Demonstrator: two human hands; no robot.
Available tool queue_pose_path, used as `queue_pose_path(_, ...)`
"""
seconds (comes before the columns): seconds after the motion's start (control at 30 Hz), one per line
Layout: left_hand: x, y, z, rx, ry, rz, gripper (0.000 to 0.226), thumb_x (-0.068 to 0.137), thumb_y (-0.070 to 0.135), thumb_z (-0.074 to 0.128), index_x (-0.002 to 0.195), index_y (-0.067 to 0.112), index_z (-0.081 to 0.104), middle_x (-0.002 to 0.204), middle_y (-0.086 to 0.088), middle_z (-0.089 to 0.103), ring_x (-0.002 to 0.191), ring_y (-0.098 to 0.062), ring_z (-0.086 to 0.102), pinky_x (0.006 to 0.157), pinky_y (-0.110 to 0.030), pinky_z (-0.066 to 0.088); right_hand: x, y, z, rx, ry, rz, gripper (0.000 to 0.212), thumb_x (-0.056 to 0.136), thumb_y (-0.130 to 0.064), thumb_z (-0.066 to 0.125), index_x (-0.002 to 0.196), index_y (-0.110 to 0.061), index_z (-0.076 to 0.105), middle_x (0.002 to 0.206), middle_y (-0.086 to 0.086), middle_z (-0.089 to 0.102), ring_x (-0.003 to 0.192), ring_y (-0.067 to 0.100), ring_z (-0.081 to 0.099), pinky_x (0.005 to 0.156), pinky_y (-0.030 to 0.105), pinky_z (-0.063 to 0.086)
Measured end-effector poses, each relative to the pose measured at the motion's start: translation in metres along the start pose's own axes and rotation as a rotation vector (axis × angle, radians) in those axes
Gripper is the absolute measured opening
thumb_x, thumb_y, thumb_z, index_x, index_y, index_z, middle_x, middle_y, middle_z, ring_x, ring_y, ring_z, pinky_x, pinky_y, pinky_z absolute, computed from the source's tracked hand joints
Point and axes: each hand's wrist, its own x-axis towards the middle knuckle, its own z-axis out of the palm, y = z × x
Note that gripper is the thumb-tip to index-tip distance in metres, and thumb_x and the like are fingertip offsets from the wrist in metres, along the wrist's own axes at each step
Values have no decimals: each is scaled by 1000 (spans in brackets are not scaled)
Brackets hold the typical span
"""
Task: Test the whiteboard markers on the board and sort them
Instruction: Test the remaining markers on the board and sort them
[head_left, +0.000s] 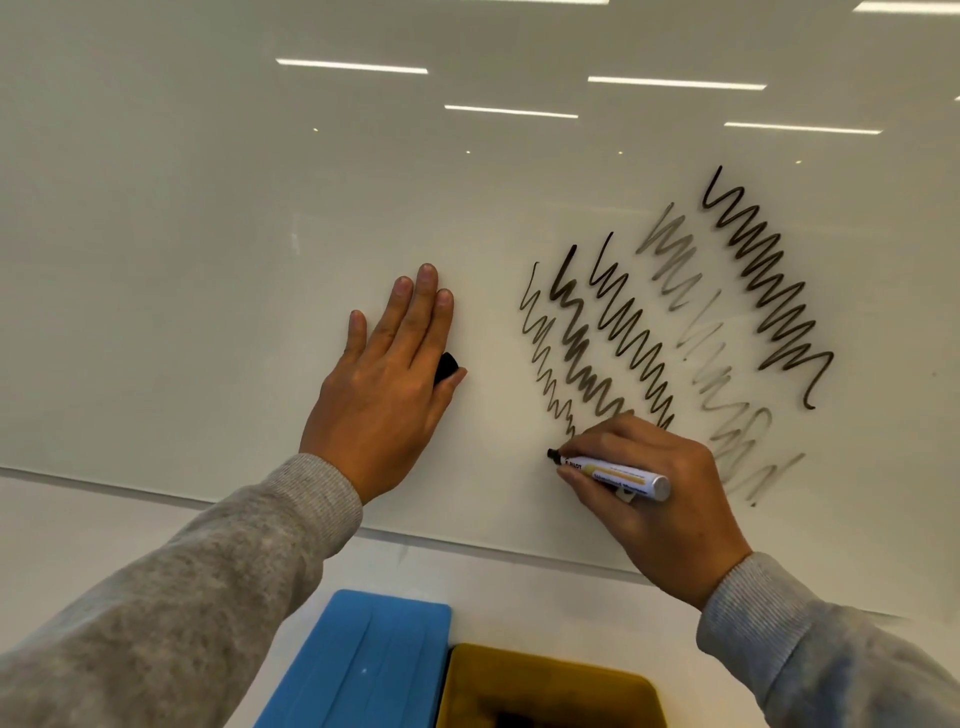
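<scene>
Scribbled whiteboard (208, 260), marker (613, 472) gripped in right-hand fingers (587, 441), left fingers (415, 306) flat

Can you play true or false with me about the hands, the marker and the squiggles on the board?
1. The right hand holds a marker with its tip on the whiteboard. True.
2. The left hand lies flat on the board. True.
3. All the squiggles are equally dark. False: one is faint grey.
4. The left hand has nothing under it. False: a black cap peeks out by the thumb.
5. A blue bin and a yellow bin sit below. True.
</scene>
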Motion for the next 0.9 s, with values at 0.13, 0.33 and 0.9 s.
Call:
queue_pose_path(0.13,-1,0,-1,1,-18,-7,68,105,44,30,160,10,5,168,-7,-6,154,-25,0,121,-53,23,0,0,-3,25,27,23,14,88,-18,76,101,-17,77,94,-9,69,84,2,64,75,17,54)
queue_pose_path(0.33,-2,-1,-6,-22,-52,-2,68,105,42,31,160,12,4,168,-4,-7,154,-23,-1,121,-52,22,-3,0,-7,40,-37,39,9,90,-20,74,99,-19,77,94,-10,68,84,6,64,74,24,54)
queue_pose_path(0.9,-67,12,-50,-126,-463,-73,64,105,47,30,160,23,10,166,4,14,136,-25,47,102,-41,49,-41,-47,-33,310,-74,607,68,74,-14,87,116,-32,37,78,3,60,53,4,54,54,17,48)
